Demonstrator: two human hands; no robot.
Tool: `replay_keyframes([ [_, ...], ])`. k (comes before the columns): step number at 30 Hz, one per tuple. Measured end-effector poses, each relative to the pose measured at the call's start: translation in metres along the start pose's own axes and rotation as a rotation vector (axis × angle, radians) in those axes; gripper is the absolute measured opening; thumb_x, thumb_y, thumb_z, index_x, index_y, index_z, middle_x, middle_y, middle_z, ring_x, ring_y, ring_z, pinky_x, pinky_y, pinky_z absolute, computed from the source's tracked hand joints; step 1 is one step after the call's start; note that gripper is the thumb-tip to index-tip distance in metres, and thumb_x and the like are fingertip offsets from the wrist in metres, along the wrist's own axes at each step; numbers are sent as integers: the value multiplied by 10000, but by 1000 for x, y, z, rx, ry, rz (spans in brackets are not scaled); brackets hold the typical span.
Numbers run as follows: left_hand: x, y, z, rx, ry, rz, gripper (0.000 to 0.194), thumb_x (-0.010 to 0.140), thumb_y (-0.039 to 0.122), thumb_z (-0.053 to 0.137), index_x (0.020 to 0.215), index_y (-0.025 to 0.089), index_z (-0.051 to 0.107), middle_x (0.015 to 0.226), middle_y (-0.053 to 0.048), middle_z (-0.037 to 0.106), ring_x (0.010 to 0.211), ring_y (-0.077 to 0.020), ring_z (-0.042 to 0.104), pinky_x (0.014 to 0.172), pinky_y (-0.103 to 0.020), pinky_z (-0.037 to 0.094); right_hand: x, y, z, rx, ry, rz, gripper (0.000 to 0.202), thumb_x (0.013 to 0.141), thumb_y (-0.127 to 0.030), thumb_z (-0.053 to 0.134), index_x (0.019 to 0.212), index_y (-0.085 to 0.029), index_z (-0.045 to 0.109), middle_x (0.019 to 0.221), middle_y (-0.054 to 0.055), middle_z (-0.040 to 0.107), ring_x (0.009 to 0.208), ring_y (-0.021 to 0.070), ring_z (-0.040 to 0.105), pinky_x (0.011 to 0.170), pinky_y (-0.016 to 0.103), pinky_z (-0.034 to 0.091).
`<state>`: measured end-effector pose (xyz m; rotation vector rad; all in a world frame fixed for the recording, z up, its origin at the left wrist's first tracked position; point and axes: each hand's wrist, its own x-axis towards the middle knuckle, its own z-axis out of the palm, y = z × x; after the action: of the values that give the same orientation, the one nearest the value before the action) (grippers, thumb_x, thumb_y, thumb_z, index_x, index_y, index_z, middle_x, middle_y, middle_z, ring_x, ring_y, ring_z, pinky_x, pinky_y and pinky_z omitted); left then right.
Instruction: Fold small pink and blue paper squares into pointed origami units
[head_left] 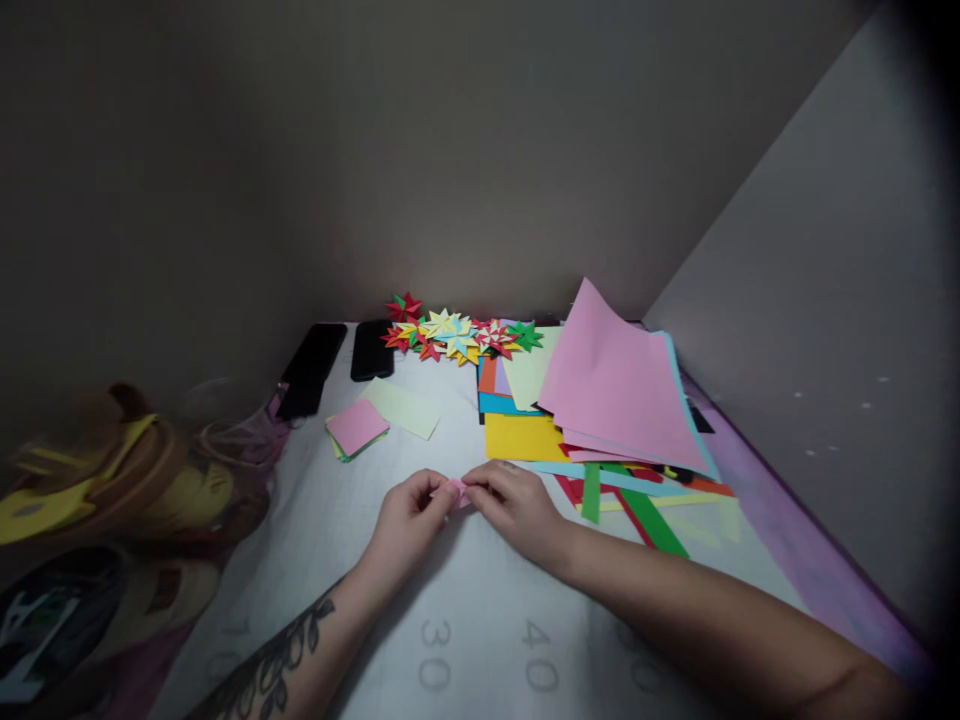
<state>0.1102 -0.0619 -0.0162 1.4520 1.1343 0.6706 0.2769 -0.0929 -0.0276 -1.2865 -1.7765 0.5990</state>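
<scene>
A small folded piece of pink paper (pixel 460 494) is held between both hands, just above the white surface (pixel 360 570). My left hand (pixel 420 508) pinches its left side between thumb and fingers. On the right side, the fingers of my right hand (pixel 510 500) are closed on the same piece. A stack of small square papers (pixel 357 427), pink on top, lies beyond my left hand, next to a pale green strip of paper (pixel 403 408). Folded paper stars (pixel 457 335) in several colours are piled at the back.
Large pink sheets (pixel 615 385) and a yellow sheet (pixel 521 437) lie at the back right, with green strips (pixel 649 522) nearer. Two dark phone-like objects (pixel 373 350) (pixel 313 365) are at the back left. Bags or hats (pixel 142 480) crowd the left edge. Walls rise behind and at right.
</scene>
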Motion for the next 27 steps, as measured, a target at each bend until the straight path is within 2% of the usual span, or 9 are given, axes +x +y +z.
replay_keyframes([
  [8,0,-1,1,15,-7,10,300,813,431,539,730,151,608,615,3,564,561,-118,475,529,-217,365,2,-1,-1,7,21,55,113,853,-172,549,819,-210,650,774,25,687,740,159,631,695,280,473],
  [16,-2,1,3,73,-14,31,287,818,409,530,764,149,638,661,-8,600,584,-123,487,548,-223,373,3,-6,-1,62,-16,79,137,859,-166,521,771,-204,618,740,9,645,711,142,592,679,260,443],
  [21,-4,6,5,75,-4,36,245,805,369,537,728,153,623,662,-5,603,580,-124,493,553,-225,375,4,-6,1,130,-51,183,129,834,-165,509,719,-194,558,686,-15,574,656,124,531,622,235,403],
  [27,-2,5,2,54,61,32,215,791,335,530,669,165,581,610,13,558,563,-122,477,547,-221,367,7,-6,1,224,-51,286,141,837,-182,449,702,-190,485,655,-31,496,625,114,469,583,223,366],
])
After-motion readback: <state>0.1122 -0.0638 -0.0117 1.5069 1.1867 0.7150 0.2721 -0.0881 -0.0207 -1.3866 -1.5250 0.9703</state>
